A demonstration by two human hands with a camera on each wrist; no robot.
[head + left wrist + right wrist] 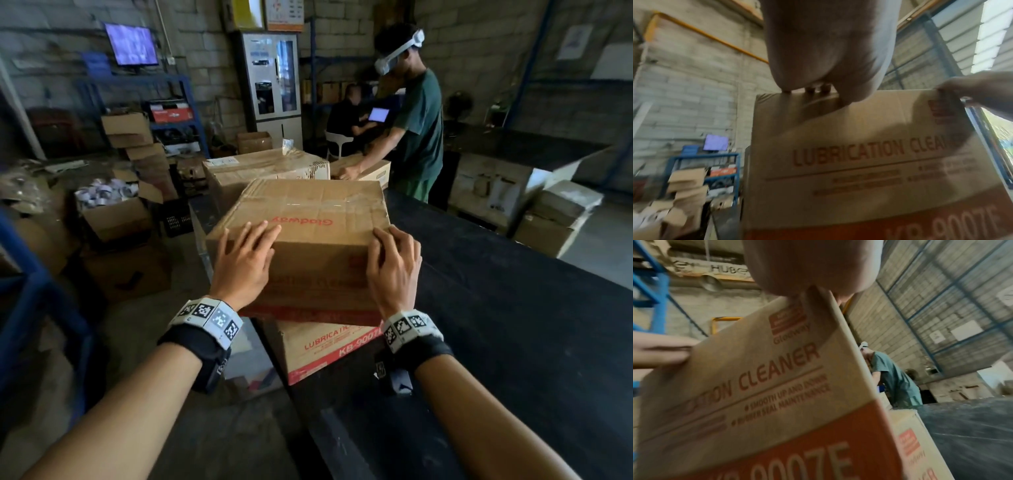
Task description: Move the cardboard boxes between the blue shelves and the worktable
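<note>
- Resting on top of a second carton, the brown cardboard box printed in red "Gladway" and "LUBRICATION CLEANER" [308, 233] sits at the near left corner of the black-topped worktable [513, 308]; its red lower band juts a little past the carton below
- left hand [245, 260] lies flat on the box's top near its left front edge; fingers straight and slightly spread, pointing away; palm reaching over the front rim; holding nothing by curl
- right hand [394, 267] sits at the box's right front corner; fingers bent over the top edge, thumb side on the front face; gripping that corner
- lower carton, white and red with "KB-9007" lettering [329, 346], stands on the table edge under the top box; the two touch
- both wrists carry black straps with white bands of black square markers [209, 318]
- further back on the table: a larger taped brown carton [263, 171], just behind the top box
- person in a green T-shirt with a white headset [418, 123] stands at the table's far side, hands on a flat tan box [366, 169]
- blue metal shelf frame [30, 294] at the left edge; open cartons stacked on the floor [116, 216] beyond it; a lit wall monitor [132, 44] at upper left
</note>
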